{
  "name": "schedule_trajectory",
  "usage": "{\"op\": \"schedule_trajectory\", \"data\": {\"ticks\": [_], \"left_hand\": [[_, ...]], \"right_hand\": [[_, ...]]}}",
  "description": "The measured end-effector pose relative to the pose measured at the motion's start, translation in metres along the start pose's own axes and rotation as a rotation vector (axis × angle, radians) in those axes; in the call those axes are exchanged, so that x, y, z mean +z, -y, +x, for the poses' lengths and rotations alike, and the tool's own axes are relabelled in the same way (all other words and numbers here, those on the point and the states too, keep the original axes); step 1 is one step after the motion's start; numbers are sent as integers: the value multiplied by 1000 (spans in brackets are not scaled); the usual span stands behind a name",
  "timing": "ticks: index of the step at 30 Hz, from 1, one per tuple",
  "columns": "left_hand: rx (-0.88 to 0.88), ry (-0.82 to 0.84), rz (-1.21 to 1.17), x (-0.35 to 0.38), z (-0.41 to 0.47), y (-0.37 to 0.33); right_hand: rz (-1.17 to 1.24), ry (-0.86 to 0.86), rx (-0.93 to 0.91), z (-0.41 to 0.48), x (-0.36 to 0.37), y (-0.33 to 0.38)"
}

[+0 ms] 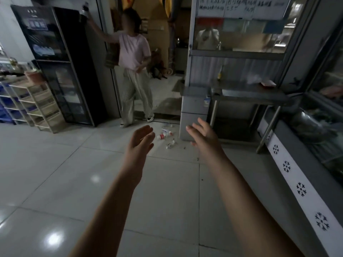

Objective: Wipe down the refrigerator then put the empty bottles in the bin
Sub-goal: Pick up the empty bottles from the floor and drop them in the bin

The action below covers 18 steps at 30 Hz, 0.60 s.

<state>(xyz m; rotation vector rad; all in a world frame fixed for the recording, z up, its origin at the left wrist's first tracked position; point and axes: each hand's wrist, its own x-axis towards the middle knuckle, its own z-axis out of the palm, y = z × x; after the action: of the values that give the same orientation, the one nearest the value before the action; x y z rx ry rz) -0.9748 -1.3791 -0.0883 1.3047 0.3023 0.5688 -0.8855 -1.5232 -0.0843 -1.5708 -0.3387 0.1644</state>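
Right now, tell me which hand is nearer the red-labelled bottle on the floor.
Left. The left hand hovers just left of the red-labelled bottle, close to it in view; the right hand hovers farther off to its right, in front of the small refrigerator.

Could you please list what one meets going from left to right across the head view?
Tall black cabinet, person in a pink top, bottles on the floor, small grey refrigerator, steel table, snowflake-trimmed counter.
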Motion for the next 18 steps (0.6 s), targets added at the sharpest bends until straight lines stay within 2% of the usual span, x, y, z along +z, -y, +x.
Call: {"op": "schedule_trajectory", "data": {"ticks": [8,18], "left_hand": [[1,100,-23,0,154,1],[-46,125,-13,48,359,50]], "right_hand": [[-31,-86,-35,131,36,5],[-21,-138,-22,339,38,-30]]}}
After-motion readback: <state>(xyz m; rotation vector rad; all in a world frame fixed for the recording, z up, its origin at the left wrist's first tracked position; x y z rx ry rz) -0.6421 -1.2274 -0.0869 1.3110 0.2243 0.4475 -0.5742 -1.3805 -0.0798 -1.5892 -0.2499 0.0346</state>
